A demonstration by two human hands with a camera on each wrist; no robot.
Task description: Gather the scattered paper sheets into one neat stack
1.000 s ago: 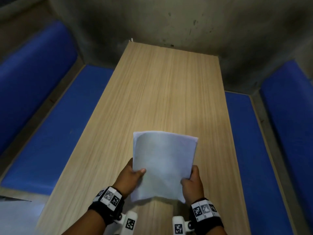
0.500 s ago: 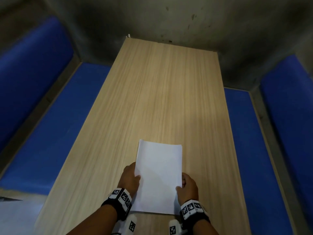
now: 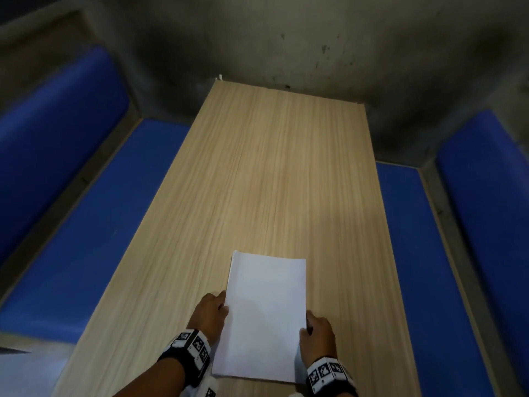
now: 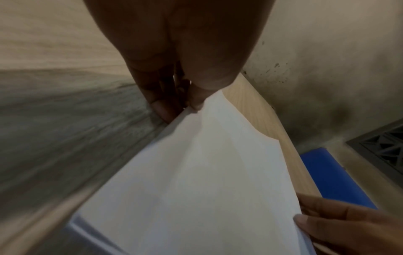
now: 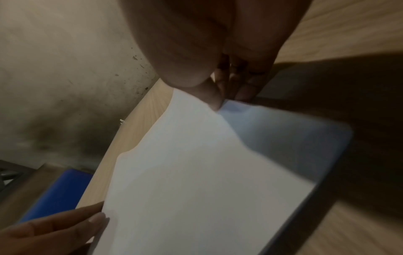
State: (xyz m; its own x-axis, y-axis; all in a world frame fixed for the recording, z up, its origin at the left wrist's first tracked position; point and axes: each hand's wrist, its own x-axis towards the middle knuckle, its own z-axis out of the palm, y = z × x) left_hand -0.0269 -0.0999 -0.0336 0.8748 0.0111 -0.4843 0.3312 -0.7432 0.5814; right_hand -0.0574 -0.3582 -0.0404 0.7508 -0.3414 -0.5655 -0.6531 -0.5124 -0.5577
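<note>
A stack of white paper sheets [image 3: 266,316] sits at the near end of the wooden table [image 3: 272,167], long side pointing away from me, edges nearly squared. My left hand [image 3: 224,303] pinches its left edge, thumb on top [image 4: 196,101] and fingers beneath. My right hand [image 3: 307,328] grips the right edge lower down, thumb on the sheets [image 5: 214,103]. In the right wrist view the paper stack [image 5: 196,181] casts a dark shadow on the wood, so it hangs slightly off the tabletop. The left wrist view shows the same stack [image 4: 207,172] with slightly fanned edges.
Blue padded benches run along the table on the left [image 3: 94,239] and right [image 3: 423,267]. A stained concrete wall [image 3: 286,38] closes the far end. A pale whitish surface [image 3: 23,373] lies past the table's near left corner. The far table top is bare wood.
The sheets were held up, bowed and splayed a second ago. They have since been lowered toward the table and squared into a narrower stack, both hands staying on its sides.
</note>
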